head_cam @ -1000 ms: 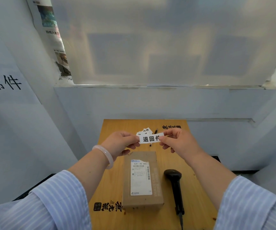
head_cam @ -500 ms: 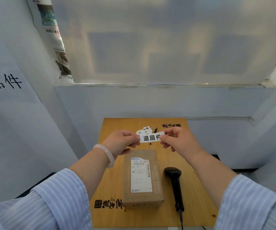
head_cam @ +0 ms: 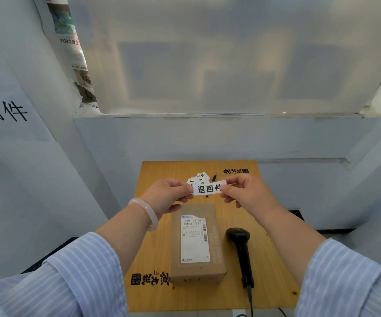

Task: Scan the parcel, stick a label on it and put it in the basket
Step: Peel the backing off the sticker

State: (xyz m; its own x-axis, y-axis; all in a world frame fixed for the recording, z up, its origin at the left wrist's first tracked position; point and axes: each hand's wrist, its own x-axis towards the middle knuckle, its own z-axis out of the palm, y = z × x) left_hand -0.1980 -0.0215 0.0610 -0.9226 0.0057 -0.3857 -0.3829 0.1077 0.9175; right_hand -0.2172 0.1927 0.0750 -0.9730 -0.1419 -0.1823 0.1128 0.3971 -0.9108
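Little moved: left hand (head_cam: 164,195), right hand (head_cam: 248,194) still pinching label (head_cam: 208,188) ends above parcel (head_cam: 196,243).

A white paper label (head_cam: 209,188) carries bold black characters; the brown cardboard parcel (head_cam: 196,242) bears a white shipping sticker (head_cam: 194,239) with black barcodes; the handheld scanner (head_cam: 241,250) is black; the orange-yellow wooden table (head_cam: 265,271) shows black printed characters; the shirt sleeves (head_cam: 70,287) are pale blue with fine white stripes; the bangle (head_cam: 146,212) is milky pink.
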